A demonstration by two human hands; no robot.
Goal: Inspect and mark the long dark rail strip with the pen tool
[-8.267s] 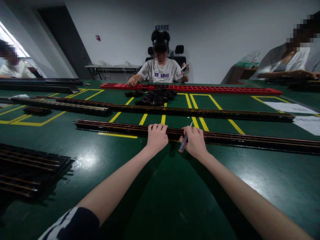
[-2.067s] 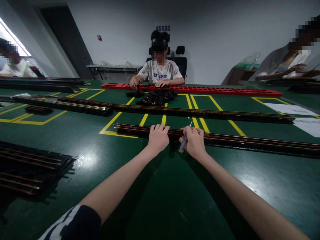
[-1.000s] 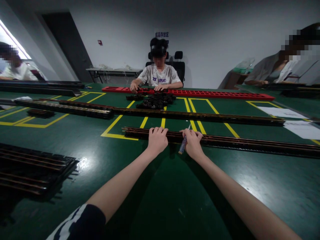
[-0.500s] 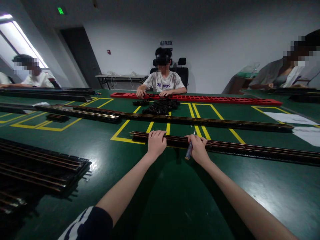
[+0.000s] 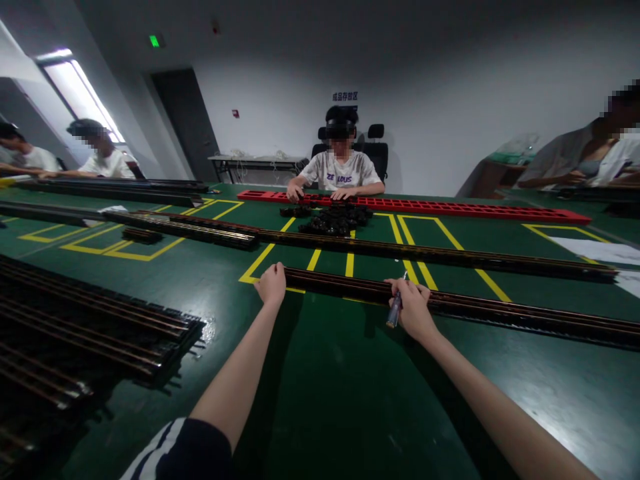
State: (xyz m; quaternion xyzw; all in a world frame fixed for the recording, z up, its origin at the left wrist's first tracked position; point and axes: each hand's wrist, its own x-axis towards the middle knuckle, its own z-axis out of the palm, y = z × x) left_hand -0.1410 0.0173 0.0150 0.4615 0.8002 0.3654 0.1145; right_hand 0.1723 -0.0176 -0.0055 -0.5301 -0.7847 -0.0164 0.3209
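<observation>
A long dark strip with thin copper-coloured lines along it lies in front of me, running off to the right. My left hand is closed around its left end, which the fingers hide. Further right, my right hand is closed on a slim pen-like tool. This tool has a bluish-grey handle and a thin pale tip pointing away from me; its exact kind is unclear. The right fingers also touch the strip.
A second long strip lies beyond mine. Stacked strips fill the near left. Past them are a heap of small black parts and a red slotted rail, where a co-worker has both hands. Papers lie right.
My left hand has slid left along the strip to its end and now closes round it. My right hand keeps the tool at the strip. The view has shifted slightly left.
</observation>
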